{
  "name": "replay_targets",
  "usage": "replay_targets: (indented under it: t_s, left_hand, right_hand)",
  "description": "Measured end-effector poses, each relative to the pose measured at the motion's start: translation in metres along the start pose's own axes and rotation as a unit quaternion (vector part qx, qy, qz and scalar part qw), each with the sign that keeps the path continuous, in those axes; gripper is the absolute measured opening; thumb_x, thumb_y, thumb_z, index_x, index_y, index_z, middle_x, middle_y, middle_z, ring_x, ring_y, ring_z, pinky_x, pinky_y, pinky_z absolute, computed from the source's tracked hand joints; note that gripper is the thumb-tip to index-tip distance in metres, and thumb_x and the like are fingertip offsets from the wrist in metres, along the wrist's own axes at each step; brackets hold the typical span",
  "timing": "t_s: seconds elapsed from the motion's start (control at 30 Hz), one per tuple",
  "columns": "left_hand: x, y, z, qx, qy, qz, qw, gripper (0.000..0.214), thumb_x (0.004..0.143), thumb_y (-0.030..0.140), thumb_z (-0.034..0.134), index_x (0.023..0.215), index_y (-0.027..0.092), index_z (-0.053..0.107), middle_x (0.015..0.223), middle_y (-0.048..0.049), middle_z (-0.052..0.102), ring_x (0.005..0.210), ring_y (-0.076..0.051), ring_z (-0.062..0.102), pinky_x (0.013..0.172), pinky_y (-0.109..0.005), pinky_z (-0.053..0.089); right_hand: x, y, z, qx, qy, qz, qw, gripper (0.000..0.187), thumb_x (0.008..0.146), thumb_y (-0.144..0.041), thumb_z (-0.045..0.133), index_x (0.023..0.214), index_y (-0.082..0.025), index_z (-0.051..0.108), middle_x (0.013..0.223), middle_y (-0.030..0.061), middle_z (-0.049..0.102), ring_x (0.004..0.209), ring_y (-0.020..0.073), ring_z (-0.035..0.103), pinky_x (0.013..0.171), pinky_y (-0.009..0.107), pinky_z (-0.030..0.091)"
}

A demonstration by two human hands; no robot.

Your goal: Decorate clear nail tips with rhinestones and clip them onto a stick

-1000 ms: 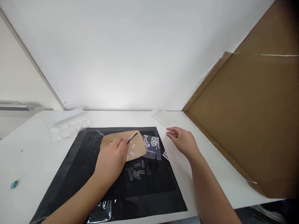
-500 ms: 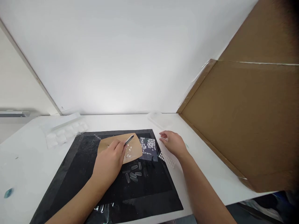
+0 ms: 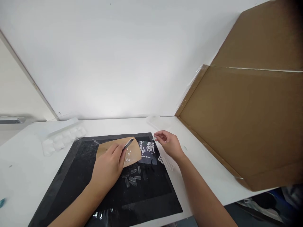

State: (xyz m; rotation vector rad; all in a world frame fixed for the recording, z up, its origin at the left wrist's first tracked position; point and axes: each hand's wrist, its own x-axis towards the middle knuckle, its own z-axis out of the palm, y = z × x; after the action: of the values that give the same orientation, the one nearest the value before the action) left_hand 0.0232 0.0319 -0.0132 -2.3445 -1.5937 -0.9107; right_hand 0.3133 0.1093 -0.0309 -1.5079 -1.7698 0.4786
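My left hand rests on a black mat and grips slim metal tweezers. Their tip lies over a tan paper sheet that carries a few small white pieces. Just below the sheet lie several clear nail tips. My right hand hovers at the mat's right edge with fingers curled in a pinch on a small clear piece. Under it are a clear sheet of white tabs and a strip of white dots.
A large brown cardboard panel leans at the right over the white table. A clear plastic tray with compartments sits at the back left. Another clear plastic lid lies by the wall. The table's front edge is near.
My right hand has moved left toward the sheet of white tabs and closed into a pinch. The view has shifted slightly right. My left hand keeps the tweezers on the tan sheet.
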Motion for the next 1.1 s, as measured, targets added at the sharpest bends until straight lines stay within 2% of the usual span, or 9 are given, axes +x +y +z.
replay_targets:
  t_s: [0.03,0.07,0.17,0.3,0.4,0.53,0.87,1.0,1.1]
  left_hand:
    - [0.0,0.001,0.0,-0.011,0.006,0.002,1.0,0.021,0.106,0.028,0.05,0.115,0.02,0.067,0.104,-0.0059,0.075,0.089,-0.021,0.072,0.069,-0.028,0.052]
    - [0.0,0.001,-0.001,-0.02,0.011,0.002,1.0,0.02,0.106,0.028,0.05,0.114,0.02,0.067,0.103,-0.0055,0.074,0.088,-0.021,0.072,0.069,-0.029,0.052]
    - [-0.001,0.002,-0.002,-0.046,0.015,-0.004,0.999,0.019,0.105,0.027,0.052,0.113,0.019,0.067,0.1,-0.0049,0.074,0.086,-0.021,0.071,0.072,-0.03,0.053]
    - [-0.001,0.004,-0.002,-0.071,0.009,-0.013,0.997,0.018,0.104,0.027,0.054,0.113,0.019,0.067,0.102,-0.0051,0.074,0.087,-0.022,0.072,0.074,-0.032,0.053]
    - [0.0,0.004,-0.001,-0.071,0.001,-0.034,0.997,0.016,0.103,0.026,0.056,0.111,0.02,0.068,0.098,-0.0044,0.075,0.083,-0.022,0.071,0.071,-0.032,0.052]
    - [-0.002,0.003,0.002,-0.089,-0.002,-0.041,0.995,0.016,0.103,0.027,0.056,0.112,0.02,0.068,0.097,-0.0041,0.075,0.084,-0.023,0.072,0.072,-0.033,0.053]
    - [-0.004,0.007,0.002,-0.119,-0.014,-0.04,0.992,0.017,0.103,0.026,0.056,0.114,0.02,0.069,0.103,-0.0051,0.076,0.091,-0.023,0.073,0.083,-0.036,0.056]
    - [-0.004,0.007,0.004,-0.113,-0.003,-0.031,0.993,0.018,0.103,0.026,0.057,0.113,0.019,0.069,0.102,-0.0061,0.076,0.091,-0.023,0.073,0.085,-0.036,0.057]
    - [-0.005,0.008,0.004,-0.104,0.008,-0.023,0.994,0.019,0.103,0.026,0.056,0.114,0.019,0.07,0.102,-0.0059,0.077,0.09,-0.022,0.073,0.081,-0.034,0.057]
  right_hand:
    - [-0.003,-0.007,0.004,0.032,-0.004,-0.011,0.999,0.025,0.098,-0.043,0.059,0.107,-0.023,0.072,0.098,0.0039,0.079,0.088,0.0183,0.076,0.082,0.032,0.06]
    - [-0.006,-0.015,0.008,0.108,-0.001,-0.019,0.994,0.027,0.097,-0.045,0.062,0.105,-0.022,0.072,0.099,0.0057,0.079,0.088,0.0198,0.076,0.081,0.033,0.061]
    - [-0.02,-0.041,0.023,0.256,0.012,-0.033,0.966,0.027,0.092,-0.048,0.071,0.1,-0.022,0.073,0.099,0.0071,0.078,0.087,0.0219,0.076,0.077,0.034,0.063]
    - [-0.041,-0.068,0.042,0.323,0.013,-0.058,0.945,0.015,0.092,-0.039,0.074,0.099,-0.025,0.074,0.101,0.0059,0.079,0.088,0.0226,0.077,0.074,0.035,0.065]
    - [-0.049,-0.076,0.05,0.29,0.024,-0.123,0.949,0.005,0.092,-0.029,0.075,0.097,-0.028,0.076,0.101,0.0046,0.078,0.092,0.0219,0.076,0.076,0.035,0.065]
    - [-0.049,-0.076,0.058,0.242,0.058,-0.181,0.951,0.011,0.091,-0.021,0.075,0.1,-0.027,0.077,0.095,0.0039,0.076,0.085,0.0187,0.074,0.075,0.033,0.065]
    - [-0.05,-0.077,0.059,0.163,0.126,-0.248,0.947,0.017,0.091,-0.013,0.073,0.101,-0.027,0.075,0.092,0.0034,0.074,0.086,0.0179,0.071,0.074,0.032,0.064]
    - [-0.048,-0.079,0.056,0.124,0.133,-0.279,0.943,0.016,0.09,-0.012,0.075,0.098,-0.025,0.073,0.089,0.0022,0.074,0.083,0.0166,0.07,0.074,0.031,0.061]
    - [-0.047,-0.079,0.056,0.108,0.127,-0.276,0.946,0.013,0.091,-0.014,0.074,0.097,-0.025,0.072,0.088,0.0022,0.073,0.08,0.0161,0.069,0.073,0.031,0.06]
